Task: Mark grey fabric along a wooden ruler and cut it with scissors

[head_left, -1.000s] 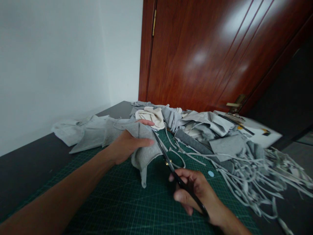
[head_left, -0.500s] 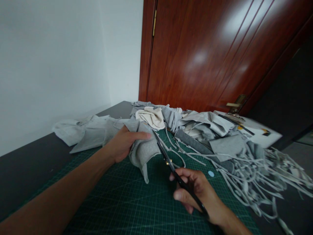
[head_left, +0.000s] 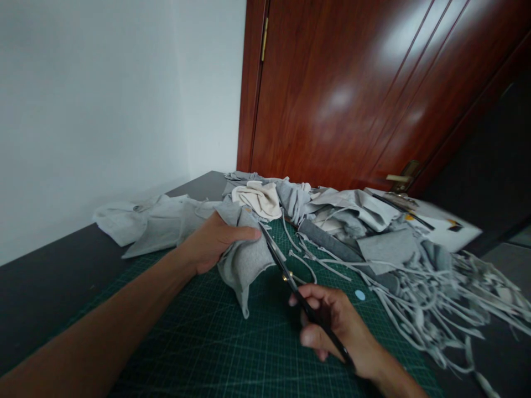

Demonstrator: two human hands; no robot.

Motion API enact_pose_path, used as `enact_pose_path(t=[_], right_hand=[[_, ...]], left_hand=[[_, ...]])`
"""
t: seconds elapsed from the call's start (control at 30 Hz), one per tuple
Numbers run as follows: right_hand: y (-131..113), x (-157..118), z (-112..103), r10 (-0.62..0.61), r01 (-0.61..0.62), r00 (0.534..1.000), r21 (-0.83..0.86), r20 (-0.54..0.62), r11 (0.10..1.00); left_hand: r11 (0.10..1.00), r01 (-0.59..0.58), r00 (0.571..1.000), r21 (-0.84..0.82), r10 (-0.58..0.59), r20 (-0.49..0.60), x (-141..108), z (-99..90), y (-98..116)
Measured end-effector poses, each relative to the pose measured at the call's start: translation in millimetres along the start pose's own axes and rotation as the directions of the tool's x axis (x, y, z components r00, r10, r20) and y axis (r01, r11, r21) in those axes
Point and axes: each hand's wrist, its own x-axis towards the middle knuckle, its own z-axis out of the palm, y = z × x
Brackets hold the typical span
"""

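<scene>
My left hand (head_left: 215, 243) is closed on a piece of grey fabric (head_left: 246, 268), thumb on top, and a pointed corner hangs down over the green cutting mat (head_left: 232, 354). In my right hand (head_left: 332, 320) is a pair of black scissors (head_left: 296, 290), its fingers around the handles. The blades point away and to the left, lying at the fabric's right edge close to my left thumb. Whether the cloth is between the blades I cannot tell.
Pale grey fabric (head_left: 157, 221) lies at the left. Behind sit a cream cloth (head_left: 259, 199) and crumpled grey pieces (head_left: 357, 204). Tangled grey strips (head_left: 431, 309) spread at the right, below a white board (head_left: 452, 224). A light blue disc (head_left: 360, 295) rests on the mat.
Little differs. The hanging corner of the fabric has dropped slightly, and the scissor blades look a bit closer together. The whole view has shifted a little.
</scene>
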Motion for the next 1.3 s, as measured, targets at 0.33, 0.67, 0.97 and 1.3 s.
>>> enact_pose_path(t=[0.33, 0.67, 0.97, 1.3], right_hand=[[0.2, 1.6, 1.8, -0.011, 0.011, 1.000, 0.006, -0.011, 1.000], [-6.3, 1.3, 2.5, -0.011, 0.011, 1.000, -0.040, -0.001, 0.999], [-6.9, 1.6, 3.5, 0.027, -0.028, 0.999, -0.018, -0.025, 0.999], [-10.9, 2.2, 2.6, 0.007, -0.009, 0.998, -0.033, -0.058, 0.999]], left_hand=[[1.000, 0.005, 1.000, 0.027, -0.006, 0.010, 1.0, -0.2, -5.1], [0.999, 0.021, 0.999, 0.031, -0.022, 0.041, -1.0, 0.8, -1.5], [1.000, 0.031, 0.999, -0.005, -0.031, 0.033, -2.2, 1.3, 1.4], [0.999, -0.007, 1.000, -0.053, 0.006, -0.029, 0.3, 2.1, 0.9]])
